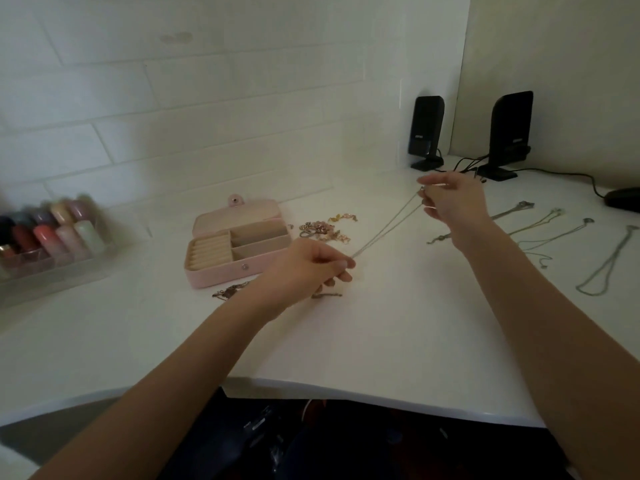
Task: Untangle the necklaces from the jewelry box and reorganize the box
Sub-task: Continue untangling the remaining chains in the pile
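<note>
A smooth white tabletop [381, 341] with a curved front edge meets a wall of white rectangular tiles [156, 98] at the back, and a plain cream side wall [554, 46] closes the corner on the right. At the far left stands a clear plastic organiser tray [52, 268] holding rows of small bottles in reds, pinks and pale tones (blurred here). Next comes the pink rectangular jewelry box [239, 240], lid open and lying back toward the tiles, its beige lining split into a ribbed ring section and plain compartments. A dark tangle of chains [230, 291] lies on the table just in front of the box, and a small heap of gold and rose-coloured trinkets [325, 228] sits just to the box's right. The left hand [311, 265] hovers near the box's front right corner, its fingers curled and pinching the lower end of a thin silver necklace chain [388, 226], which runs up and to the right, lifted off the table, to the right hand [450, 200], whose fingertips pinch the upper end. Behind the right hand two black upright desktop speakers [427, 131] stand in the corner with black cables trailing. Further right, several separated necklaces [561, 233] lie side by side on the table, well apart from the box, and a black computer mouse [623, 199] sits at the right edge.
</note>
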`<state>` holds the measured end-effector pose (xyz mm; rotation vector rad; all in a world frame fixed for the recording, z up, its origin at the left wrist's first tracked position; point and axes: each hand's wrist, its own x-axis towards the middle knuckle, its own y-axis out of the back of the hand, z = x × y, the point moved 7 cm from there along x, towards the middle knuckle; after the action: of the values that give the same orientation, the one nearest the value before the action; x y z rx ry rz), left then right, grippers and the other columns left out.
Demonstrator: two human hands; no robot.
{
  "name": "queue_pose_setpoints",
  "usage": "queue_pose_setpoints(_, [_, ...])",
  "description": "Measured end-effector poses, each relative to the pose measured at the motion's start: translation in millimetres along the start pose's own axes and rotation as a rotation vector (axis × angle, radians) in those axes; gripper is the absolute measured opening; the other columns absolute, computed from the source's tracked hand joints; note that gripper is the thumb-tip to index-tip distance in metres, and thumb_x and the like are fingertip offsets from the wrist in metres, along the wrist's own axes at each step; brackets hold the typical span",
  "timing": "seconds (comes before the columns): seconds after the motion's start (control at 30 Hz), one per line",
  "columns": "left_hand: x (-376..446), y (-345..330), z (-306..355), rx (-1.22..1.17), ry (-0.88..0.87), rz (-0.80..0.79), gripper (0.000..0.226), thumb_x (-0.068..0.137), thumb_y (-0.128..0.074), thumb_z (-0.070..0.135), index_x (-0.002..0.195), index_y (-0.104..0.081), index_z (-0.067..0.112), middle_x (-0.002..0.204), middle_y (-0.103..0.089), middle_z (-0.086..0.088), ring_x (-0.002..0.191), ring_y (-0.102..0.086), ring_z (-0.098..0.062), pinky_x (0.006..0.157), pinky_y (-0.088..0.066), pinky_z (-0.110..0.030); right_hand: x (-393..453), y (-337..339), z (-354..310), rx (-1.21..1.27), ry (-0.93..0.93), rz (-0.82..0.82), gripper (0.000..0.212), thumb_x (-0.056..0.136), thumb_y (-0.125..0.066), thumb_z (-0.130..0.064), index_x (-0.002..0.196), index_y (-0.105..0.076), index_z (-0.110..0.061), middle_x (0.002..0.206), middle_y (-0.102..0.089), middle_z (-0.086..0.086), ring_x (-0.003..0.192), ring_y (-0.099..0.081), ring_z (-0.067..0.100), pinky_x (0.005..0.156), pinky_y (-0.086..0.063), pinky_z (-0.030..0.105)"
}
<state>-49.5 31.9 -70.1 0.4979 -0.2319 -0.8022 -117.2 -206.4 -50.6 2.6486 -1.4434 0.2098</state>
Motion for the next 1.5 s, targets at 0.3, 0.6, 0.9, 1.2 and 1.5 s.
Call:
queue_pose_setpoints(0.3, [-43, 6, -4, 0.27, -0.061, 0.208, 0.012, 0.088, -0.065, 0.014, 0.098, -0.071, 0.017, 0.078, -0.069, 0.011, 0.055, -0.064, -0.002, 0.059, -0.05, -0.015, 4, -16, 17, -0.578, 0.29, -0.055, 0.011, 0.088, -0.063, -0.005, 0.097, -0.069, -0.007, 0.094, -0.069, 0.011, 0.082, -0.062, 0.019, 0.075, -0.05, 0.029])
queue_pose_setpoints(0.6, [-78, 6, 9, 0.825, -0.449, 0.393, 0.01, 0.07, -0.071, 0.021, 0.073, -0.073, 0.031, 0.061, -0.066, 0.012, 0.059, -0.063, -0.013, 0.049, -0.053, -0.031, 0, -35, 24, -0.949, 0.386, -0.179, 0.02, 0.093, -0.052, -0.005, 0.105, -0.069, -0.005, 0.111, -0.065, 0.013, 0.105, -0.058, 0.028, 0.092, -0.045, 0.033])
queue_pose_setpoints(0.9, [-69, 60, -24, 0.567, -0.302, 0.406, 0.025, 0.086, -0.064, 0.008, 0.097, -0.074, 0.028, 0.099, -0.064, 0.019, 0.091, -0.055, -0.001, 0.086, -0.04, -0.017, -8, -38, 7, -1.018, 0.541, -0.058, 0.027, 0.098, -0.043, -0.008, 0.113, -0.066, -0.009, 0.11, -0.06, 0.016, 0.105, -0.05, 0.031, 0.088, -0.044, 0.041])
queue_pose_setpoints(1.2, [-37, 73, -46, 0.826, -0.442, 0.123, 0.027, 0.093, -0.057, 0.021, 0.119, -0.067, 0.019, 0.123, -0.063, 0.005, 0.11, -0.052, -0.017, 0.094, -0.034, -0.021, -126, -157, -16, -0.652, 0.666, -0.767, 0.032, 0.085, -0.069, -0.031, 0.116, -0.067, -0.024, 0.1, -0.064, -0.008, 0.084, -0.051, 0.006, 0.08, -0.043, 0.018])
queue_pose_setpoints(1.5, [-26, 71, -45, 0.833, -0.546, 0.247, 0.008, 0.083, -0.063, 0.005, 0.087, -0.069, 0.008, 0.091, -0.067, -0.011, 0.09, -0.06, -0.03, 0.074, -0.032, -0.022, -127, -181, 5, -0.691, 0.648, -0.745, 0.009, 0.084, -0.069, -0.025, 0.088, -0.07, -0.016, 0.077, -0.062, -0.01, 0.07, -0.053, 0.005, 0.07, -0.046, 0.028])
